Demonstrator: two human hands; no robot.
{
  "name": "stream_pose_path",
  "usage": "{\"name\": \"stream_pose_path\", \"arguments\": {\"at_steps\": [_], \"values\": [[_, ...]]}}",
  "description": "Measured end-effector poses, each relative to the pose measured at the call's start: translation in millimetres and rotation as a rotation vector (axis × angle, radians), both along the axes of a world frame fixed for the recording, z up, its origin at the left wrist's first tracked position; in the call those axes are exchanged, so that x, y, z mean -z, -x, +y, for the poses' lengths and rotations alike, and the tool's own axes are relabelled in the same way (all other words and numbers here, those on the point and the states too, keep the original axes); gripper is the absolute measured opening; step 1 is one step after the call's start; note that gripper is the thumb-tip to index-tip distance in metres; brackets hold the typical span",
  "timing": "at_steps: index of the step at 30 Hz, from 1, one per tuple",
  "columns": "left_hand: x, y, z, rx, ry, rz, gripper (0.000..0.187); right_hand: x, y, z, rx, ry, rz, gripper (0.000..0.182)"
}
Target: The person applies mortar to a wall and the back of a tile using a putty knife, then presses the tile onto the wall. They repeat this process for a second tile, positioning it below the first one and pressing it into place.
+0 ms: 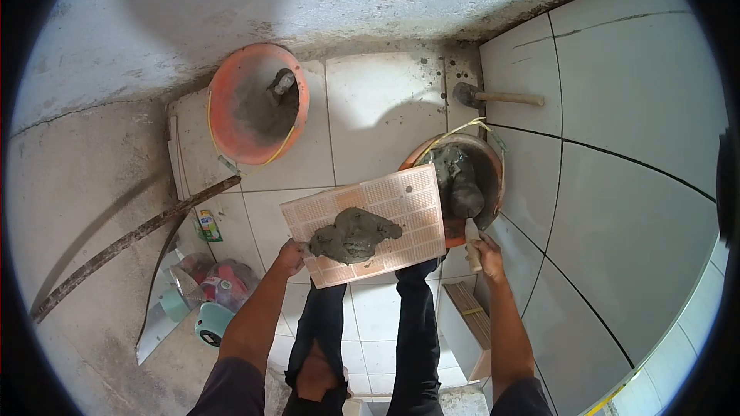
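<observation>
My left hand (pixel 290 257) grips the left edge of a tile (pixel 408 240), whose ribbed back faces up. A lump of wet grey mortar (pixel 351 237) lies on the tile, left of its middle. My right hand (pixel 488 256) is closed round the light handle of a trowel (pixel 472 245). The trowel's blade is down in the mortar inside an orange bucket (pixel 499 199) at the right. The tile's right edge overlaps the front of that bucket.
Another orange bucket (pixel 220 112) with grey powder stands back left. A hammer (pixel 509 98) lies by the tiled wall. A long bar (pixel 139 240) slants at left, near plastic bags (pixel 229 283) and a turquoise container (pixel 213 321). Stacked tiles (pixel 468 316) stand near my legs.
</observation>
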State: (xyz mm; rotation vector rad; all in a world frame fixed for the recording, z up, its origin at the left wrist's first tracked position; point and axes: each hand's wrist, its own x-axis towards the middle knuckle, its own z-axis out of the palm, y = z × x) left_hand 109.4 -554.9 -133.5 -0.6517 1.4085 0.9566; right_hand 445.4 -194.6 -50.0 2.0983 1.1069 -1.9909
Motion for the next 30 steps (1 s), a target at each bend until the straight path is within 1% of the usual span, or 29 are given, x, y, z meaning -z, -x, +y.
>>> {"name": "stream_pose_path", "arguments": {"at_steps": [1, 3, 5, 7, 9, 11, 12, 13, 14, 15, 16, 17, 18, 19, 21, 22, 23, 24, 25, 26, 27, 28, 29, 30], "values": [[-3.5, 1.7, 3.5, 0.0, -0.002, 0.001, 0.028, 6.3, -4.7, -8.7, 0.0, -0.002, 0.001, 0.033], [-12.4, 1.9, 13.2, -0.039, -0.046, -0.031, 0.023, 11.5, -25.7, -44.9, 0.177, -0.334, -0.03, 0.033], [-25.3, 4.2, 25.3, -0.01, -0.08, -0.038, 0.021, 30.2, -67.9, -110.0, 0.552, -0.19, 0.007, 0.036], [-39.0, 7.1, 41.1, 0.03, -0.109, -0.047, 0.019, 25.0, -42.6, -175.7, 0.804, 0.048, 0.094, 0.044], [-49.1, 6.0, 53.0, -0.01, -0.033, -0.022, 0.015, 24.0, -8.3, -209.5, 0.921, 0.336, 0.225, 0.053], [-45.5, 0.8, 54.3, -0.028, 0.036, -0.011, 0.015, 27.6, 23.9, -233.4, 0.925, 0.441, 0.509, 0.061], [-44.6, 2.1, 52.4, -0.049, 0.093, 0.001, 0.016, 31.7, 37.6, -242.6, 0.866, 0.487, 0.594, 0.063], [-43.1, 4.3, 49.0, -0.042, 0.098, 0.004, 0.016, 40.3, 44.3, -253.0, 0.804, 0.527, 0.679, 0.065], [-40.8, 4.9, 46.3, -0.004, 0.064, -0.013, 0.016, 52.0, 49.0, -262.0, 0.766, 0.535, 0.78, 0.061], [-37.4, 4.9, 43.0, 0.03, 0.028, -0.03, 0.018, 55.5, 60.0, -261.0, 0.765, 0.534, 0.784, 0.061], [-33.1, 4.6, 36.4, 0.012, 0.009, -0.041, 0.023, 59.6, 73.5, -255.7, 0.776, 0.499, 0.782, 0.06], [-29.5, 1.2, 30.5, 0.012, 0.006, -0.039, 0.023, 60.1, 82.9, -249.9, 0.786, 0.466, 0.779, 0.059], [-26.9, -1.1, 25.3, -0.027, -0.003, -0.037, 0.025, 92.1, 68.3, -268.9, 0.765, 0.458, 0.85, 0.051], [-24.6, -2.8, 20.5, -0.064, -0.013, -0.034, 0.028, 86.5, 77.3, -262.0, 0.765, 0.454, 0.856, 0.051], [-22.6, -10.0, 9.8, -0.076, -0.048, -0.041, 0.031, 68.4, 96.3, -247.4, 0.894, 0.372, 0.72, 0.053], [-23.9, -13.7, 7.2, -0.093, -0.075, -0.054, 0.033, 59.3, 100.7, -244.1, 0.927, 0.324, 0.66, 0.057], [-22.6, -14.5, 6.5, -0.11, -0.102, -0.067, 0.036, 50.5, 104.0, -238.8, 0.926, 0.318, 0.666, 0.057], [-39.3, -9.5, 15.2, -0.005, -0.111, -0.108, 0.04, 45.0, 102.8, -237.3, 0.925, 0.245, 0.632, 0.058], [-44.0, -12.6, 17.7, -0.005, -0.118, -0.105, 0.04, 40.3, 100.0, -235.7, 0.921, 0.173, 0.597, 0.059], [-51.2, -21.7, 18.9, -0.105, -0.179, -0.111, 0.042, 35.9, 95.6, -231.9, 1.011, 0.196, 0.624, 0.052], [-57.6, -30.3, 18.4, -0.205, -0.241, -0.119, 0.044, 31.0, 95.1, -225.2, 1.007, 0.189, 0.63, 0.052], [-65.8, -36.4, 16.0, -0.204, -0.248, -0.117, 0.044, 23.8, 96.0, -219.0, 0.969, 0.146, 0.598, 0.052], [-75.0, -41.2, 12.7, -0.275, -0.258, -0.147, 0.046, 15.6, 97.3, -213.4, 0.93, 0.101, 0.569, 0.052], [-84.0, -43.0, 13.0, -0.347, -0.27, -0.175, 0.047, 3.9, 102.0, -202.7, 0.911, 0.072, 0.614, 0.052]]}}
